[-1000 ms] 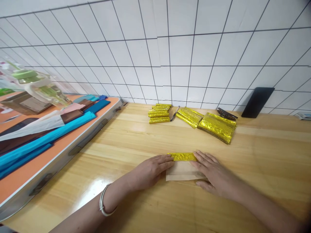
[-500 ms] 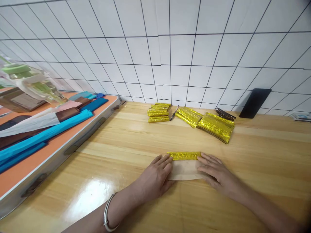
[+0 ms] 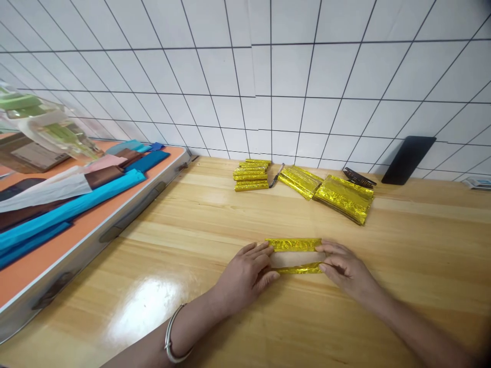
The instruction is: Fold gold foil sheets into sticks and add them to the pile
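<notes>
A sheet of gold foil paper [image 3: 294, 259], pale side up, lies on the wooden table between my hands. Its far edge is folded over in a gold strip, and the near edge is turned up so a narrow gold band shows. My left hand [image 3: 248, 273] grips the sheet's left end, fingers on the far fold and thumb by the near edge. At the right end, my right hand [image 3: 345, 268] pinches the near edge between thumb and fingers, its other fingers at the far fold. A bangle [image 3: 174, 335] circles the left wrist.
Beyond the hands lie folded gold strips [image 3: 251, 176], a pen [image 3: 276, 175], gold sheets [image 3: 301, 181] and a thicker gold stack [image 3: 345, 199]. A dark hair clip [image 3: 359, 178] and black phone-like slab [image 3: 408, 161] are by the tiled wall. Coloured paper [image 3: 76, 204] covers an orange surface at left.
The near edge of the sheet has been lifted and turned up, so its gold side now shows. My right thumb has closed on that edge. The camera has shifted slightly.
</notes>
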A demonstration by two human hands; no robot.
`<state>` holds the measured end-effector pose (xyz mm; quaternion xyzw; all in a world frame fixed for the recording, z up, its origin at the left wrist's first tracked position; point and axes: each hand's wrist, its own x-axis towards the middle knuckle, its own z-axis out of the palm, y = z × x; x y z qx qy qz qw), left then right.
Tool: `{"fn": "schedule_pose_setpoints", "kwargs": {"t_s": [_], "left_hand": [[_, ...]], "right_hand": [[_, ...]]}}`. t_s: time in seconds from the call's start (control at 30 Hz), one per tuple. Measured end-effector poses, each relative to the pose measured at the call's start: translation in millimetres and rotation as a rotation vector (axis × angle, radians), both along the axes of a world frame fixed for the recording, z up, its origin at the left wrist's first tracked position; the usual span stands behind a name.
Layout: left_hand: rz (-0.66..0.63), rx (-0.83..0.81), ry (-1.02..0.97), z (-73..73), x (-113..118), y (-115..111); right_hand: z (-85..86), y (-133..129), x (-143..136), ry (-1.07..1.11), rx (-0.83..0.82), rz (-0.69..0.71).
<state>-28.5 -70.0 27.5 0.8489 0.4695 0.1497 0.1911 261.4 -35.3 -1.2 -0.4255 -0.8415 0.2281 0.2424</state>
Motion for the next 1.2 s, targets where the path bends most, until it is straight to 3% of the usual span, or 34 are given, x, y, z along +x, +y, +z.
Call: {"fn": "schedule_pose_setpoints", "kwargs": {"t_s": [0.57, 1.2], "left_hand": [[0.265, 0.116, -0.073, -15.8, 13.5, 9.9], [0.263, 0.087, -0.030, -16.7, 13.6, 8.7]], "right_hand": [[-4.5, 8.0, -10.8, -0.011, 0.109, -0.095], [-10.0, 10.2, -12.6, -0.060, 0.149, -0.184]]}}
